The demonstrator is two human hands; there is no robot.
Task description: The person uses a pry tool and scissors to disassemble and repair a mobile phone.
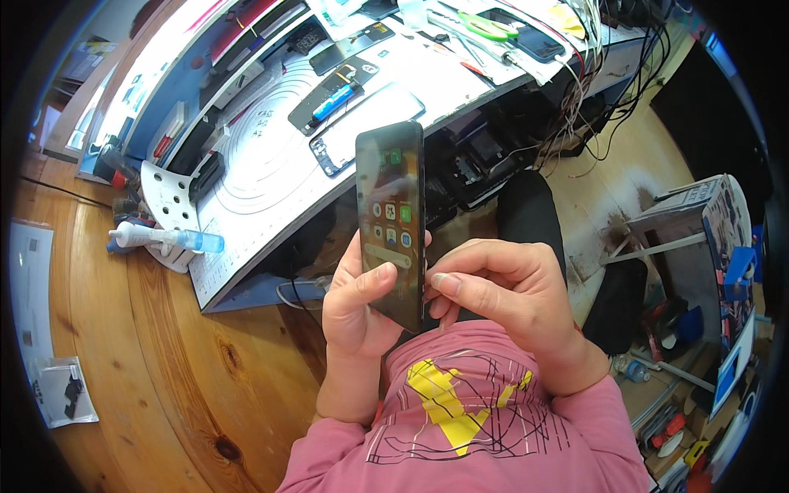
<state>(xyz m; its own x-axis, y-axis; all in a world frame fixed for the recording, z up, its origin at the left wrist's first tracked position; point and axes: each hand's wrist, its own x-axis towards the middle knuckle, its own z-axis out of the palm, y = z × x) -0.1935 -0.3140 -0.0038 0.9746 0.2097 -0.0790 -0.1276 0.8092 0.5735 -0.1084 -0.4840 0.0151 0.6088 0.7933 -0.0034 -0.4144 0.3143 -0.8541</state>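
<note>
Now the lit phone [389,193] is held up by the left hand [349,316], before the pink shirt [493,444], near the table [218,267]; right hand [514,287] poised at its lower right edge, fingertips drawn together, whether anything is pinched cannot be told.

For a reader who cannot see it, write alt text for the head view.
A person in a pink shirt holds a lit black smartphone in the left hand, with the right hand beside its lower right edge. Beyond, a white-topped workbench bears phone parts and a green-handled tool.
</note>
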